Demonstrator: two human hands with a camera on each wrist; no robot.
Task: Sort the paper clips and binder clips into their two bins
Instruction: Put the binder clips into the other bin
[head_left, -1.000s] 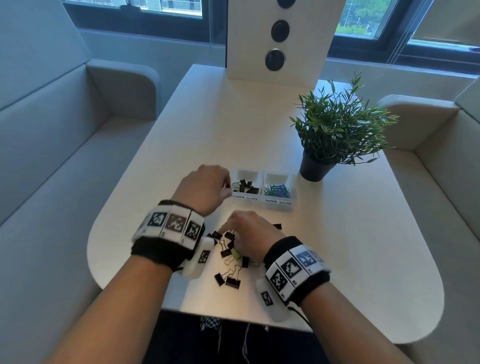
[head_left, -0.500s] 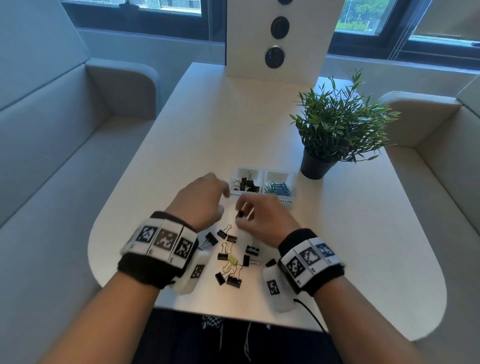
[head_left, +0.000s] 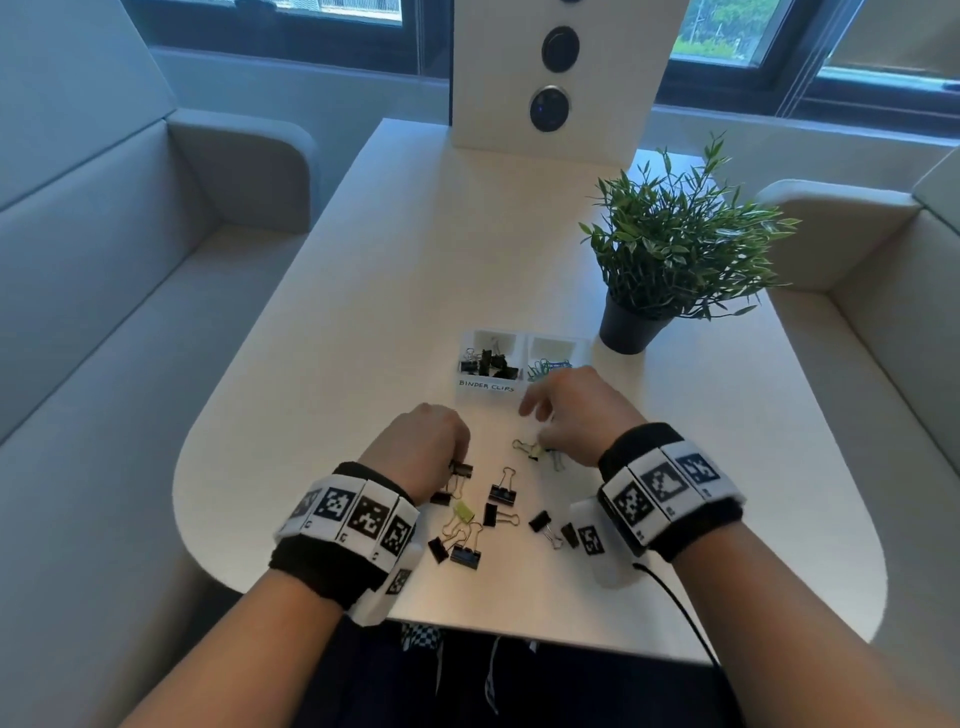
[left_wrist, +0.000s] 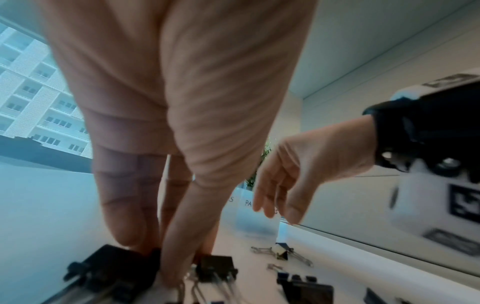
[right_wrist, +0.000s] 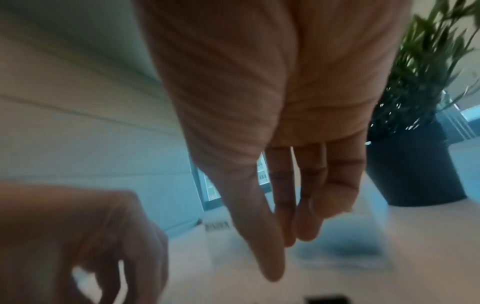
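Two small white bins stand side by side mid-table: the binder clips bin (head_left: 487, 385) holds black clips, the paper clips bin (head_left: 555, 347) holds coloured ones. Several loose black binder clips (head_left: 503, 493) and a yellow-green one (head_left: 464, 512) lie near the table's front edge. My left hand (head_left: 453, 463) reaches down into the pile's left side and pinches a black binder clip (head_left: 462, 470); the left wrist view shows its fingertips (left_wrist: 171, 273) among black clips (left_wrist: 217, 267). My right hand (head_left: 537, 423) hovers before the paper clips bin, fingers (right_wrist: 272, 263) loose and empty, above a small clip (head_left: 530, 449).
A potted plant (head_left: 675, 260) stands right of the bins. A white upright panel (head_left: 556, 78) with round black discs closes the table's far end. Grey sofas flank the cream table (head_left: 363, 312) on both sides. The rounded table edge is close in front of the pile.
My right hand rose from the pile toward the bins and now hangs empty before them. My left hand drew back from the binder clips bin down to the pile.
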